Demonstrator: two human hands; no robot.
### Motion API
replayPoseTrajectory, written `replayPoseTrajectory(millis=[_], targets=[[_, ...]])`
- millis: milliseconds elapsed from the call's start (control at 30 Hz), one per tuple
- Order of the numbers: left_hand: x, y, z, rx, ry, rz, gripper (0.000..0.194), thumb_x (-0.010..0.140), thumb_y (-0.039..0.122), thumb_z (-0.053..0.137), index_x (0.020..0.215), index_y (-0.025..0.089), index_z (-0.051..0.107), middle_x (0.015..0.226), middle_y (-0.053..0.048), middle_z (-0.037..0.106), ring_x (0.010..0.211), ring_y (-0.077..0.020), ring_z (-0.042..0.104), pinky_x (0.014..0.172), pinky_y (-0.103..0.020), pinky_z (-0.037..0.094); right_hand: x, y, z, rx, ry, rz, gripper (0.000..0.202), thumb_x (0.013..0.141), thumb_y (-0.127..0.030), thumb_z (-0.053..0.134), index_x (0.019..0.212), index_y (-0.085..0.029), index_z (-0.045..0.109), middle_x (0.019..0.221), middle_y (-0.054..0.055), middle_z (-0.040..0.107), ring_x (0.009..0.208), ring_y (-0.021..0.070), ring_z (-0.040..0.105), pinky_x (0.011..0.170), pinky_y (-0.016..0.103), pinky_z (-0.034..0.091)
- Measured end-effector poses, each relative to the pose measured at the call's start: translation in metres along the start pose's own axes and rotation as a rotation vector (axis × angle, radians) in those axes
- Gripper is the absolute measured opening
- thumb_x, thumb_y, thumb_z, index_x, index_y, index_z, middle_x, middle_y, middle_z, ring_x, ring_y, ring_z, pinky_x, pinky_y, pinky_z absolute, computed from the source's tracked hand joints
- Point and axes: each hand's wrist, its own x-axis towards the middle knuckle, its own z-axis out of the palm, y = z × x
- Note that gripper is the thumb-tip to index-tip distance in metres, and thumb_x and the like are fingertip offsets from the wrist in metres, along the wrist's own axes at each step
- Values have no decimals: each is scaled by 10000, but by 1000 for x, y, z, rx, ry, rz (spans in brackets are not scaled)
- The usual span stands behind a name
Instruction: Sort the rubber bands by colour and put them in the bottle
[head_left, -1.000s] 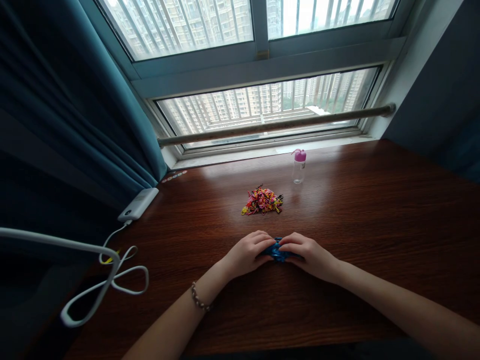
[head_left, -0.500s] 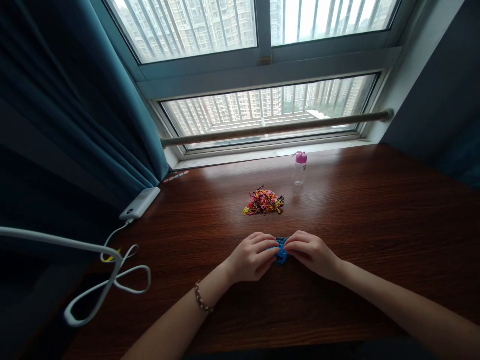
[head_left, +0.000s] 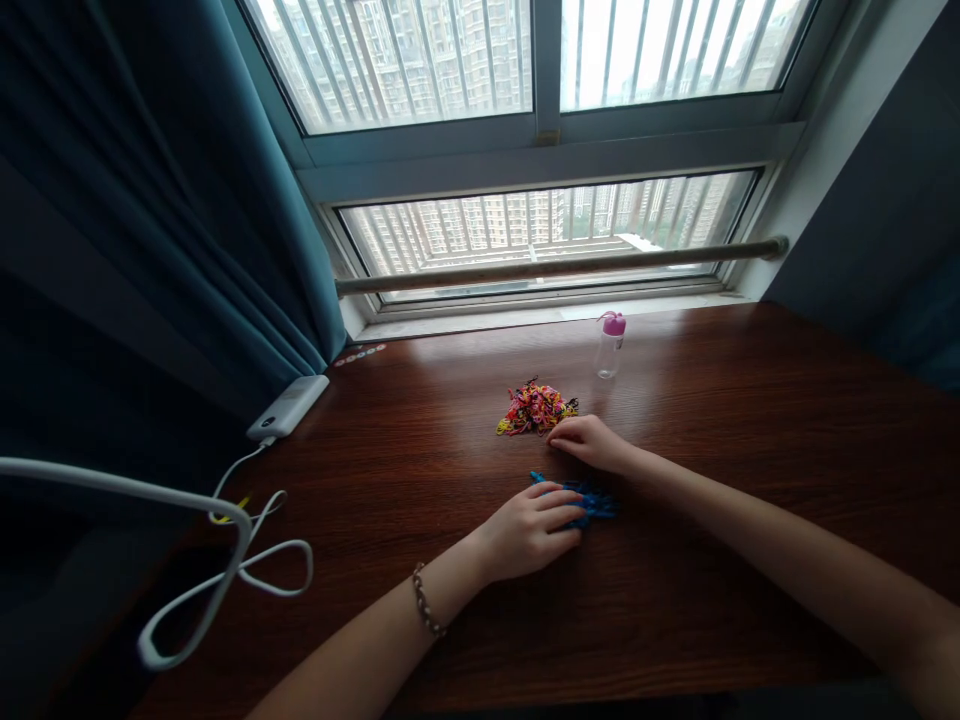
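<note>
One blue pile (head_left: 598, 503) lies on the table (head_left: 750, 420), partly under my left hand (head_left: 531, 530); its fingers curve across the top, gripping or merely resting, I cannot tell. One multicoloured pile (head_left: 536, 408) lies beyond. My right hand (head_left: 591, 442) is at its near edge, fingertips drawn together; whether they pinch anything, I cannot tell. One bottle (head_left: 609, 358) stands upright behind, to the right; one bracelet (head_left: 424, 600) rings my left wrist.
</note>
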Motion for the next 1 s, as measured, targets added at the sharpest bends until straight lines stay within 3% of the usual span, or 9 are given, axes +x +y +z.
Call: replayPoseTrajectory(millis=[133, 333, 467, 533, 600, 700, 833, 900, 1000], targets=[[0, 0, -1, 12, 11, 9, 137, 847, 180, 475, 851, 182, 612, 1038, -37, 636, 1094, -168, 507, 958, -347, 380, 35, 21, 2, 38, 26, 48, 262, 791, -351, 534, 838, -148, 693, 812, 61, 692, 726, 157, 614, 687, 254, 454], [1, 0, 0, -10, 61, 1, 131, 827, 255, 517, 777, 175, 608, 1017, -37, 641, 1061, -172, 524, 951, -335, 385, 50, 27, -16, 144, 140, 225, 428, 776, -498, 483, 669, -131, 675, 489, 3, 590, 395, 89, 458, 419, 211, 323], [0, -1, -1, -44, 68, 16, 155, 815, 282, 531, 744, 162, 598, 993, -58, 646, 1057, -182, 528, 943, -335, 393, 49, 16, -53, -146, 556, 212, 443, 808, -485, 443, 605, -145, 642, 463, -1, 517, 445, 99, 440, 485, 229, 322], [1, -2, -2, -57, 78, 18, 137, 814, 266, 531, 757, 160, 597, 977, -60, 651, 1057, -184, 529, 942, -338, 393, 51, 15, -77, -356, 810, 234, 375, 816, -447, 448, 704, -152, 651, 579, 26, 565, 540, 132, 484, 566, 254, 361], [1, -2, -4, -71, 90, 10, 105, 813, 235, 531, 785, 158, 598, 957, -51, 658, 1059, -182, 528, 945, -337, 390, 56, 21, -100, -556, 963, 240, 289, 802, -389, 480, 865, -165, 651, 807, 77, 607, 745, 196, 526, 693, 301, 388], [2, -2, -6, -83, 98, -11, 83, 808, 196, 529, 830, 154, 597, 936, -38, 665, 1051, -174, 532, 946, -331, 388, 65, 41, -124, -678, 880, 209, 389, 728, -358, 576, 1067, -169, 595, 1058, 122, 560, 965, 268, 483, 829, 379, 375], [2, -3, -10, -66, 103, -55, 103, 809, 183, 518, 864, 157, 601, 933, -40, 666, 1042, -172, 541, 935, -328, 398, 68, 68, -129, -535, 668, 230, 337, 733, -271, 572, 1049, -155, 595, 983, 106, 610, 887, 239, 544, 812, 387, 420], [1, -4, -12, -58, 109, -81, 116, 807, 175, 517, 885, 165, 602, 959, -42, 663, 1049, -174, 539, 939, -331, 398, 63, 69, -127, -463, 679, 236, 316, 721, -253, 588, 1021, -155, 602, 947, 101, 623, 826, 225, 565, 765, 375, 452], [-1, -6, -12, -40, 142, -145, 196, 799, 158, 524, 985, 178, 584, 1014, -48, 648, 1089, -186, 515, 964, -356, 386, 47, 47, -123, -338, 850, 237, 350, 697, -307, 628, 1009, -152, 598, 984, 117, 609, 814, 226, 576, 711, 369, 482]])
